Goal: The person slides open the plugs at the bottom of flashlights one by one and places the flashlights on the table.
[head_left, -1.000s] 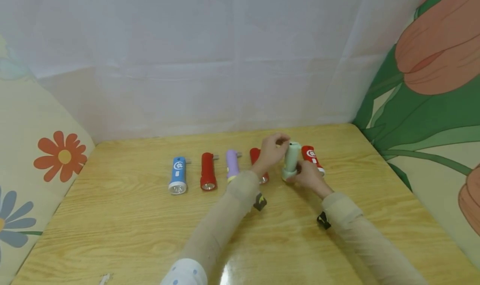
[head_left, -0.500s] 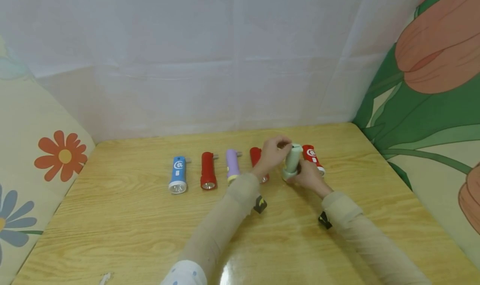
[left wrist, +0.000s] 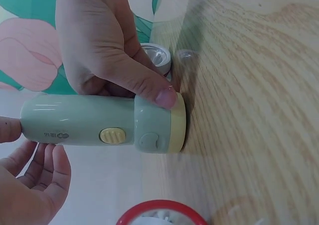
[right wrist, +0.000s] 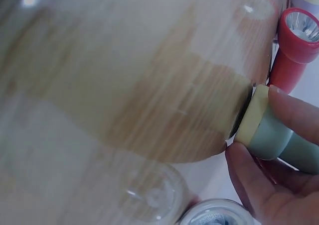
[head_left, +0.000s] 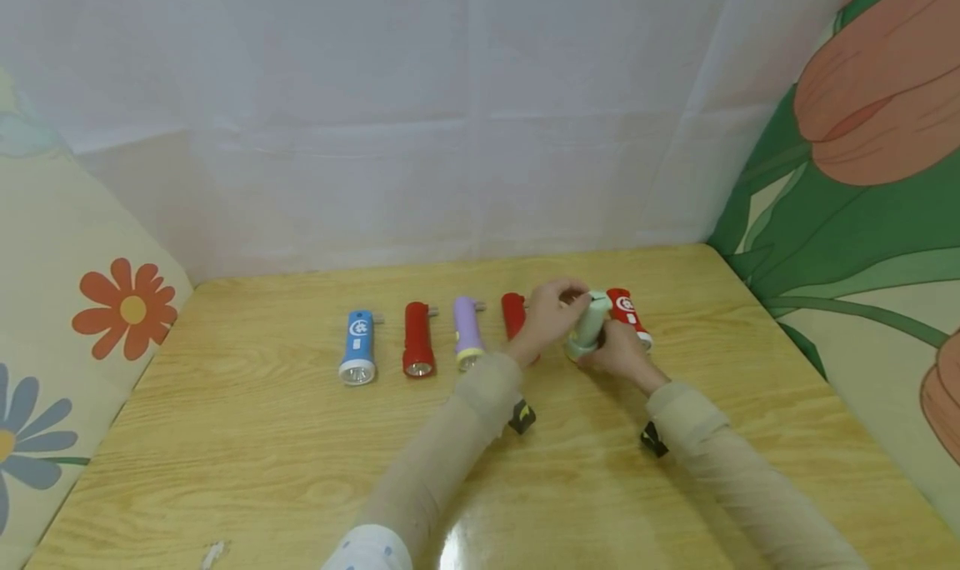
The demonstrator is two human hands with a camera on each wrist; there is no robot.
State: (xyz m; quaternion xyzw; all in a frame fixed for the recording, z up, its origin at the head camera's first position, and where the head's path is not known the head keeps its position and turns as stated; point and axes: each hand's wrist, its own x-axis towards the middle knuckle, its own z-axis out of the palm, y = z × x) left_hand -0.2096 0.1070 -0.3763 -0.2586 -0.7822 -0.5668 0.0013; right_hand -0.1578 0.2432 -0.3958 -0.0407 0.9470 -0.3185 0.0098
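Observation:
A light green flashlight (head_left: 590, 322) with a yellow rim stands head down on the table, its tail leaning a little to the right. My right hand (head_left: 621, 353) grips its wide head low down; in the right wrist view the thumb and fingers of that hand (right wrist: 279, 180) pinch the yellow-rimmed head from both sides. At the tail end, my left hand (head_left: 551, 312) holds the flashlight with thumb and fingertips. A yellow slide switch (left wrist: 113, 136) faces the left wrist camera. Beside it on the right lies a red flashlight (head_left: 628, 313) with a white emblem.
To the left, in a row on the wooden table (head_left: 300, 470), lie a blue flashlight (head_left: 357, 345), a red flashlight (head_left: 416, 337), a purple flashlight (head_left: 467, 324) and another red one (head_left: 513, 312), partly behind my left hand. A white cloth (head_left: 450, 178) hangs behind the table.
The green flashlight's tail has tipped to the right and toward me, and my left hand has moved slightly right with it. My right hand has stayed almost in place at the head.

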